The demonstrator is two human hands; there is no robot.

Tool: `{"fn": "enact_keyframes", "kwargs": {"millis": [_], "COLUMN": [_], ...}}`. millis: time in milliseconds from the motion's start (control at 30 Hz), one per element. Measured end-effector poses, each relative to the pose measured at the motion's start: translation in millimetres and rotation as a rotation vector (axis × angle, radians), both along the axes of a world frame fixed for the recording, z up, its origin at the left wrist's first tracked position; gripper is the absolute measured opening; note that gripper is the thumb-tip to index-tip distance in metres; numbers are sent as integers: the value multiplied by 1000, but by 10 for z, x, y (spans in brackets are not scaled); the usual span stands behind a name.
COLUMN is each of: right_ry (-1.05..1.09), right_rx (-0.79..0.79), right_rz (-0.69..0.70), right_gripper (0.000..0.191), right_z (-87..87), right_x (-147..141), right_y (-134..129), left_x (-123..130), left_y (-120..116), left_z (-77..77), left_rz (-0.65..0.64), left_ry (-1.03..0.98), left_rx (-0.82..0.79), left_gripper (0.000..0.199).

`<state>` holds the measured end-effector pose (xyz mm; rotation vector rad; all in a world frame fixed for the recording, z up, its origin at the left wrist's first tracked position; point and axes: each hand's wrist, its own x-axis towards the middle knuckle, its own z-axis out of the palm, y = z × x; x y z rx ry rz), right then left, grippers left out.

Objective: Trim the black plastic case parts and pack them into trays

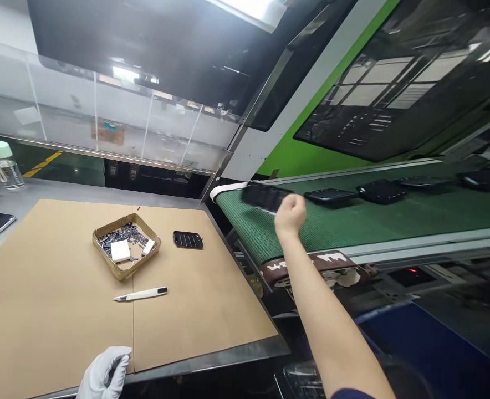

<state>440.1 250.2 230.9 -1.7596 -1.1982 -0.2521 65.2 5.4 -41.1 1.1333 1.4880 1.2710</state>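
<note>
My bare right hand (290,215) grasps the near edge of a black panel (265,197) above the green conveyor belt (332,213). My gloved left hand (106,372), fingers curled, lies at the front edge of the cardboard sheet (70,310); whether it grips anything I cannot tell. On the sheet: a tray (124,274) of small dark pieces, a white pen-shaped tool (141,294), and a small black part (188,240).
</note>
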Motion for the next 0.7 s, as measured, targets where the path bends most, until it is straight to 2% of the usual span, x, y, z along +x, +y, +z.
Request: {"fn": "enact_keyframes", "kwargs": {"millis": [100, 167, 200, 233, 267, 300, 367, 433, 500, 567, 633, 700], "right_ry": [-21, -36, -39, -47, -67, -62, 31, 232, 465, 666, 799, 868], "right_rx": [-186, -365, -434, -514, -596, -631, -654, -598, -549, -592, -707, -771], "right_rz": [409, 726, 857, 1020, 1185, 1270, 1343, 1312, 1330, 1396, 1430, 1403], "right_gripper": [44, 34, 30, 24, 21, 21, 24, 26, 52, 85, 105, 110], "right_z": [-331, -650, -798, -925, -1025, -1100, -1198, -1279, -1387, -1522, -1647, -1727], "right_x": [-667, -1255, -1551, -1826, -2066, -2262, -2519, -2625, -2639, -2619, -2610, -2639], "right_y": [-346, -655, -812, -955, -1077, -1172, -1289, -1367, -1489, -1681, -1895, -2066], "left_x": [-12, 28, 56, 84, 105, 116, 92, 10, -106, -212, -274, -287], "left_y": [97, 143, 151, 149, 139, 126, 104, 107, 136, 175, 207, 217], "left_z": [323, 555, 653, 730, 785, 821, 848, 857, 878, 921, 975, 1022], "left_rz": [-153, -393, -567, -708, -760, -790, -749, -640, -472, -334, -291, -288], "left_ry": [-428, -896, -1083, -1194, -1230, -1259, -1327, -1439, -1509, -1504, -1503, -1532], "left_rx": [-272, -375, -391, -394, -406, -415, -429, -397, -304, -205, -164, -165], "left_gripper": [55, 74, 77, 76, 72, 69, 64, 58, 46, 41, 45, 47]}}
